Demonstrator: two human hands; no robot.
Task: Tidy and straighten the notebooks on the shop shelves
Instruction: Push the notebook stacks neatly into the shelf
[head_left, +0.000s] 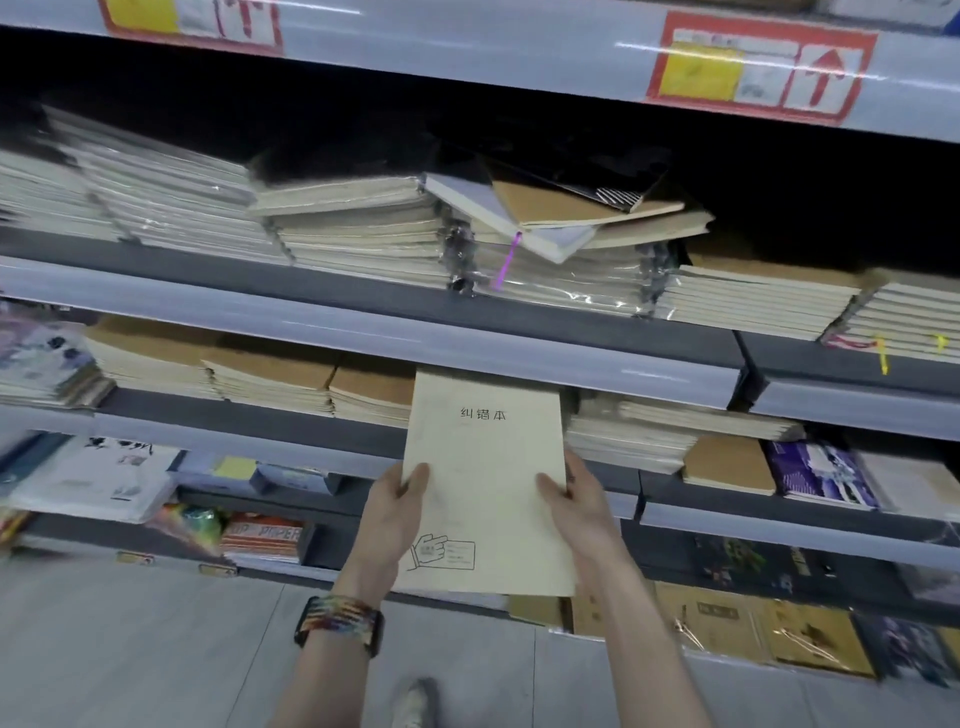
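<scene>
Gripping a cream, paper-covered notebook with black printed characters (488, 457) by its two long edges, the left hand (397, 512) and the right hand (574, 512) each lay a thumb on the front cover, with the other fingers hidden behind it. A hold on both sides probably keeps the thin book flat and square while it is steered. The notebook sits tilted, its top edge tucked just under the pale front rail of the shelf above (363, 332). It is in the gap between a stack of kraft-brown-covered notebooks (374, 389) on one side and a slumped pale stack (634, 431) on the other. It seems meant for a slot there, though whether it rests on anything inside is hidden. Higher up, a loose heap of brown and grey notebooks (561, 213) lies askew on plastic-wrapped bundles and looks like the untidiest spot yet to be straightened. A woven multicoloured wristband (340, 621) circles the left wrist.
</scene>
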